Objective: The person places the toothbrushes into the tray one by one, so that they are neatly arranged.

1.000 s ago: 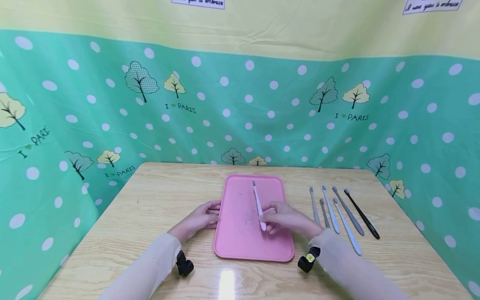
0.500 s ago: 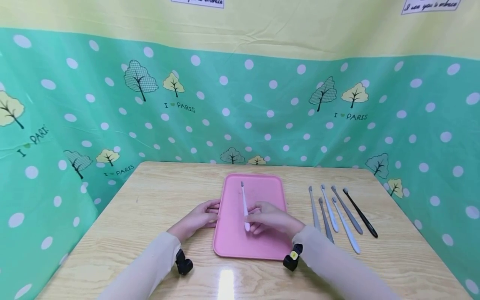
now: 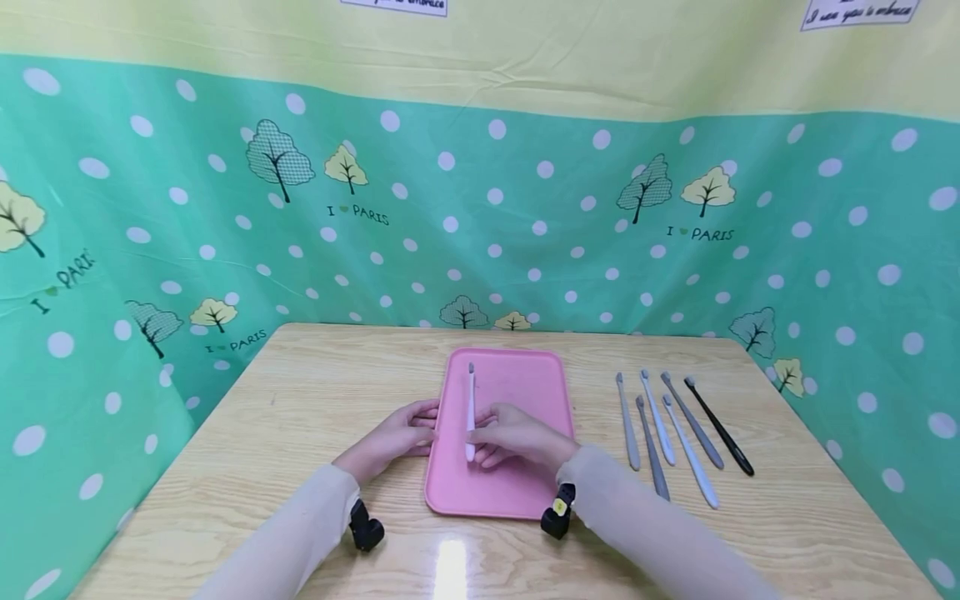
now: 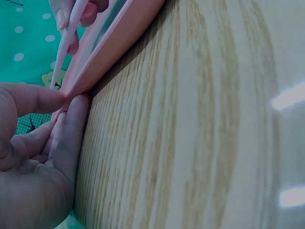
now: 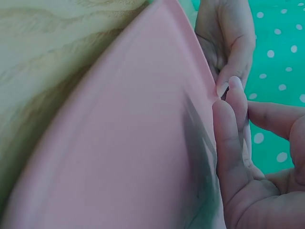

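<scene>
My right hand [image 3: 517,435] pinches a pale toothbrush [image 3: 471,408] near its handle end, over the left part of a pink tray [image 3: 528,379]. The grey bristle head points to the tray's far edge. At the tray's left rim, my left hand [image 3: 393,437] holds the edge between thumb and fingers. From the left wrist, the left fingers [image 4: 71,129] touch the rim [image 4: 119,38], and the toothbrush [image 4: 66,43] slants above it. In the right wrist view a dark reflection lies on the tray [image 5: 128,119]; the toothbrush is mostly hidden there behind the fingers.
Several toothbrushes lie on the wooden table [image 3: 330,358] right of the tray, handles towards me. They include a black one [image 3: 720,429], grey ones [image 3: 693,421] and pale blue ones [image 3: 692,454]. A green polka-dot cloth [image 3: 480,217] hangs behind the table.
My right hand has carried the toothbrush left across the tray, from its middle to near its left side. The brush now stands straighter. My left hand stays at the rim.
</scene>
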A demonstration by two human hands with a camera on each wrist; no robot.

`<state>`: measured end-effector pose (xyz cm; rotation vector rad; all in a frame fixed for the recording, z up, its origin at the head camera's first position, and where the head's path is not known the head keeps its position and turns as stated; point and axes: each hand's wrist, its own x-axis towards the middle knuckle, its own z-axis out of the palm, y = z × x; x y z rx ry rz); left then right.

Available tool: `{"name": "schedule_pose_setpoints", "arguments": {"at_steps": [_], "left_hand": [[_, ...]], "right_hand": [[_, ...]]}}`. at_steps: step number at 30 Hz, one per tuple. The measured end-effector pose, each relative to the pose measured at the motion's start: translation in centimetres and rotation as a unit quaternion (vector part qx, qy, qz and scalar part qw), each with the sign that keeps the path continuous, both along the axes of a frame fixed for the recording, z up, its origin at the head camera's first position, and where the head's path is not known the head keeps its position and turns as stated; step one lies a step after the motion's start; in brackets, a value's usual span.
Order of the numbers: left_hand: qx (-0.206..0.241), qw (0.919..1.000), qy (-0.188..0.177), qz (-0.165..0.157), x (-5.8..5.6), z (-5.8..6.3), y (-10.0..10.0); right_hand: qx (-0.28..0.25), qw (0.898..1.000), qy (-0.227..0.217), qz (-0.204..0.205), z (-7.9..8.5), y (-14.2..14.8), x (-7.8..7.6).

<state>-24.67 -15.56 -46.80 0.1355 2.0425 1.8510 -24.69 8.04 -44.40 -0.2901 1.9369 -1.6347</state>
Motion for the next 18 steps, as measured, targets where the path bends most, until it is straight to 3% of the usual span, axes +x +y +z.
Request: {"name": "schedule_pose_setpoints", "arguments": {"at_steps": [18], "left_hand": [[0.000,1.0000,-0.001,-0.004,0.0,0.1,0.0]], "right_hand": [[0.015,1.000,-0.007,-0.010,-0.6,-2.6,-0.1]]}}
